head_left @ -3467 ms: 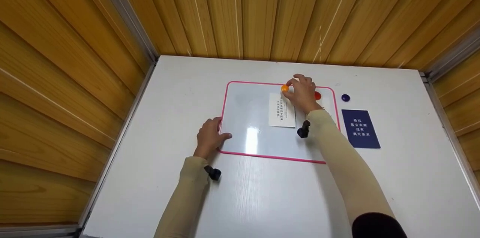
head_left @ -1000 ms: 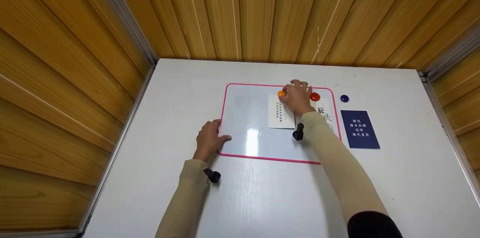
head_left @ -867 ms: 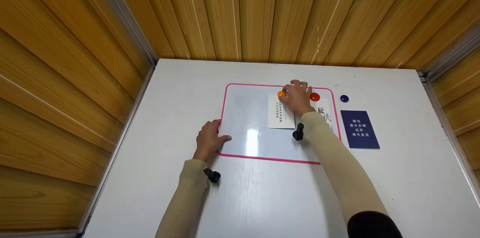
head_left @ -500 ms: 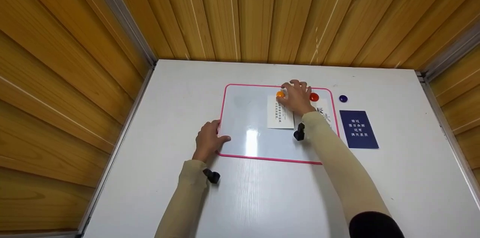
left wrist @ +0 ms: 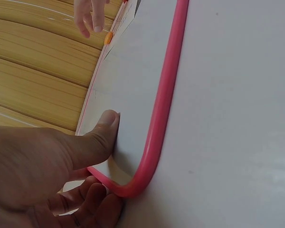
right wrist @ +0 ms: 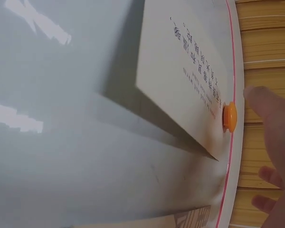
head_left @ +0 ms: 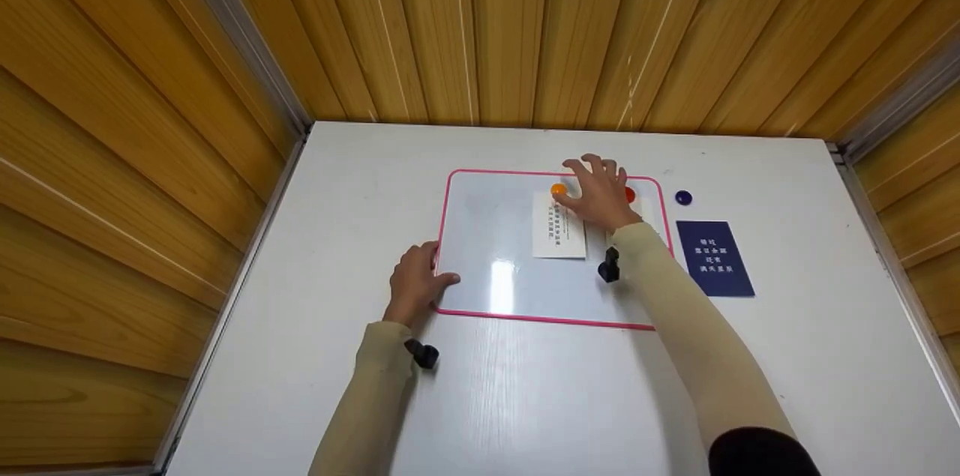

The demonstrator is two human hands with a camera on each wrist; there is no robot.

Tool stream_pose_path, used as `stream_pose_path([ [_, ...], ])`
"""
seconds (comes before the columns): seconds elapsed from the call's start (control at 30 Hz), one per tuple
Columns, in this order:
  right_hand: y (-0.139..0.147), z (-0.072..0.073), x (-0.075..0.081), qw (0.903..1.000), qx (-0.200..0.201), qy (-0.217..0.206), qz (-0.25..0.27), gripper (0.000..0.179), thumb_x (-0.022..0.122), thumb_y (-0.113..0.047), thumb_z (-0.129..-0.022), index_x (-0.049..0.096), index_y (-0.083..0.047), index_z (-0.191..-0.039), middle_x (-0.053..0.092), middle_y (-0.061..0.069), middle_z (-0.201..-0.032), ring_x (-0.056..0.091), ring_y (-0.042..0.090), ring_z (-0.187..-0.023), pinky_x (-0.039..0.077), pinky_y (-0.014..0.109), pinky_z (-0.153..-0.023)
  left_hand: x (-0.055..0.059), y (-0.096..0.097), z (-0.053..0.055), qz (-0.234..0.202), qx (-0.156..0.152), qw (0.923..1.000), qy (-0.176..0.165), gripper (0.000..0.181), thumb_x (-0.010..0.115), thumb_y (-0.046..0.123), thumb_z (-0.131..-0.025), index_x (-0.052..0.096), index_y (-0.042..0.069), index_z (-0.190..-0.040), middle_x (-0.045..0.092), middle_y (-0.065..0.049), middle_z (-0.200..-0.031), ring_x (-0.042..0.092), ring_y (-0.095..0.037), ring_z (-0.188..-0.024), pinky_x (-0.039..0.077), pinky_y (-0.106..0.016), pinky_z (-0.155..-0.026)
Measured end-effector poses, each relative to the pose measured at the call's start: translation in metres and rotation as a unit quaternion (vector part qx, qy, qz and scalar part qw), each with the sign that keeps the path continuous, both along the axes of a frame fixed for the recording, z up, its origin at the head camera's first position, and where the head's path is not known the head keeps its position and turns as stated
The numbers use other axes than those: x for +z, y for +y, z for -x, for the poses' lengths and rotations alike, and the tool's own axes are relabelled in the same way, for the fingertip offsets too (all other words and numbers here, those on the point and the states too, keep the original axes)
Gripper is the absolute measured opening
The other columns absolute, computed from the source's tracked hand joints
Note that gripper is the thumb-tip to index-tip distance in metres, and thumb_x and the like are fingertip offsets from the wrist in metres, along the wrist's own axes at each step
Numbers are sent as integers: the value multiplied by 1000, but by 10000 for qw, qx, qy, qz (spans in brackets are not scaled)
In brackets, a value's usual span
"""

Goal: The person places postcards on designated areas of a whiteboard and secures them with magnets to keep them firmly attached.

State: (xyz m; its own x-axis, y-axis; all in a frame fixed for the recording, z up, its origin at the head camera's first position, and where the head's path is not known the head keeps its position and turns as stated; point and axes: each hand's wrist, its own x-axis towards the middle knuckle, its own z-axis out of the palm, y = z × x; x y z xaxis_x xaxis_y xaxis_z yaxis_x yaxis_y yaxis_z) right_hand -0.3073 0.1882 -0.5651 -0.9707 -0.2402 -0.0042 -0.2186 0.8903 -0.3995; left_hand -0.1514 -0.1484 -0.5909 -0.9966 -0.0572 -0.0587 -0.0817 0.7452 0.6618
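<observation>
A whiteboard (head_left: 480,236) with a pink rim lies on the white table. My left hand (head_left: 412,282) grips its near left corner, thumb on the face and fingers at the rim (left wrist: 167,80). An orange round magnet (right wrist: 232,117) sits at the top of a white printed card (head_left: 553,236), whose lower end lifts off the board in the right wrist view. My right hand (head_left: 602,195) is spread over the board's far edge, thumb close beside the magnet, holding nothing. Partly behind this hand is a red magnet (head_left: 630,196).
Beneath the red magnet, a second card (right wrist: 152,222) shows at the bottom of the right wrist view. Right of the board lie a dark blue round magnet (head_left: 683,198) and a navy card (head_left: 715,258) with white writing. Wood-patterned walls (head_left: 510,34) enclose the table.
The right hand first carried the orange magnet to the card's top and pinched it there. Now its fingers have spread off the magnet, which stays put. The left hand keeps its hold.
</observation>
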Motion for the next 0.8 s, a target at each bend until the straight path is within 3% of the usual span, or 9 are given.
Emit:
stream_pose_path([
  [0.5,24,-9,13,9992,192,332,-110,79,72,-52,-92,37,-28,-159,23,15,-165,20,47,-147,12,65,-118,-1,1,1,17,7,10000,-16,70,90,24,-81,59,3,-141,63,-9,-103,58,-24,-89,51,-45,-82],
  [0.8,49,-18,21,9981,149,564,-201,81,72,-50,-93,35,-23,-160,23,15,-167,20,46,-148,10,64,-119,-1,3,0,54,31,10000,-56,71,90,26,-80,60,3,-140,64,-10,-103,59,-25,-90,51,-45,-83],
])
